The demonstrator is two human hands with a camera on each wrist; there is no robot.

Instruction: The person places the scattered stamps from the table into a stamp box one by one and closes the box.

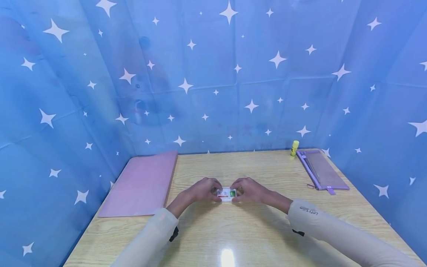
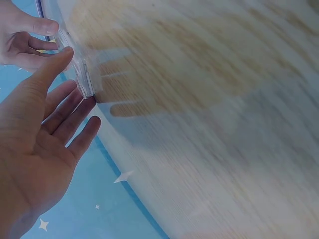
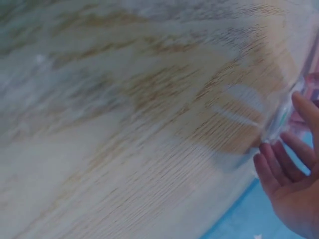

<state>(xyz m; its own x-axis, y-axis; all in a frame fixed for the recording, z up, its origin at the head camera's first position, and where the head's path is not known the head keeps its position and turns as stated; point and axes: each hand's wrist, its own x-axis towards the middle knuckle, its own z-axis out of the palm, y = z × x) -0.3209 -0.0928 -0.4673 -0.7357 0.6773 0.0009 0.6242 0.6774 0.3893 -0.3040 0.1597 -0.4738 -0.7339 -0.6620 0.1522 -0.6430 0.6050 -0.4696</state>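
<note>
A small flat case of clear plastic [image 1: 226, 194], printed in white, red and green, is at the middle of the wooden table. My left hand [image 1: 204, 190] grips its left end between thumb and fingers. On the opposite end, the thumb and fingers of my right hand [image 1: 251, 190] hold it in the same way. From the left wrist, the case's clear edge [image 2: 82, 72] shows between thumb and fingertips, close over the glossy tabletop. The right wrist view has the other end of the case [image 3: 278, 119] at the right hand's fingertips.
A large pink folder [image 1: 140, 185] lies at the table's left. At the back right stand a yellow glue stick [image 1: 294, 148] and, beside it, a purple mesh zip pouch [image 1: 325, 168]. A blue star-patterned curtain [image 1: 213, 74] closes off the back and sides.
</note>
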